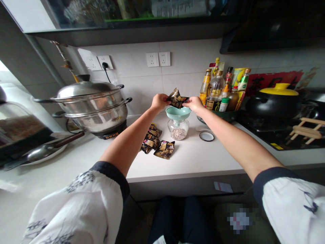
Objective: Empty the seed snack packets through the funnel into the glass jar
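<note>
Between my two hands a small black-and-gold packet (177, 98) is held tilted, just above a pale green funnel (178, 114). My left hand (160, 102) grips its left edge, and my right hand (195, 104) pinches the lower right corner. The funnel sits in the mouth of a clear glass jar (186, 127), which has a layer of pale, speckled bits at its bottom. Several similar packets (164, 149) lie on the counter to the left of the jar. On the jar's right is a round lid (206, 136) with a dark rim.
A steel steamer pot (96, 108) on an electric base stands at the left, near a ladle (40, 152) on a plate. Bottles (215, 89) crowd a dark green tray at the back right. Farther right, a black pot with a yellow lid (278, 89) is on the stove.
</note>
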### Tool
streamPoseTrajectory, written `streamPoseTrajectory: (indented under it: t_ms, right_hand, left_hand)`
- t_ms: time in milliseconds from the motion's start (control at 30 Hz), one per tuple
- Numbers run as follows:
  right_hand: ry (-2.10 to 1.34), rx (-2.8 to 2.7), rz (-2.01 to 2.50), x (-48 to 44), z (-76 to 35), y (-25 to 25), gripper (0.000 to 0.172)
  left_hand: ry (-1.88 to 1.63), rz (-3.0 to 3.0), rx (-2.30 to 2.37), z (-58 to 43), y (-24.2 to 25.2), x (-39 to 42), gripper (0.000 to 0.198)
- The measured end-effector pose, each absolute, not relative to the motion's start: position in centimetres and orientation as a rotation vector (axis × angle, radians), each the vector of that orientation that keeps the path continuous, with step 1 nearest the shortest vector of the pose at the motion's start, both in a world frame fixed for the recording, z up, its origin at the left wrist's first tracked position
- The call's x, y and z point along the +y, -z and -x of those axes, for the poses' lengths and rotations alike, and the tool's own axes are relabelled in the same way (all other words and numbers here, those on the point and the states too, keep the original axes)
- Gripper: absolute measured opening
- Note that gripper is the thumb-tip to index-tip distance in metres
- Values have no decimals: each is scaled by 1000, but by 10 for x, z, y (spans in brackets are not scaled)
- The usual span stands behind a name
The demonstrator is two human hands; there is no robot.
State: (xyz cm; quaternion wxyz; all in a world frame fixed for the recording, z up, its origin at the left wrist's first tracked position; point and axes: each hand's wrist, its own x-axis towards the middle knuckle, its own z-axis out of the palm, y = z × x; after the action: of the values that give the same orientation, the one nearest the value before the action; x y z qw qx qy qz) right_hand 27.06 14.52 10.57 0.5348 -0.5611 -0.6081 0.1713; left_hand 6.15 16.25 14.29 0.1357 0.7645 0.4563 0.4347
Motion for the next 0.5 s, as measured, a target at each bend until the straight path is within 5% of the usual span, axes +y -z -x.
streamPoseTrajectory:
  t_ms: [400,500]
  right_hand:
    - [-522,-1450,1275,140,-268,-110,26]
    - [-608,-1422,1142,139,-268,-114,37]
  left_hand:
    - [-1235,-2339,1393,-59,-150,152,11]
    - [-1257,-2320,1378,-58,-151,152,9]
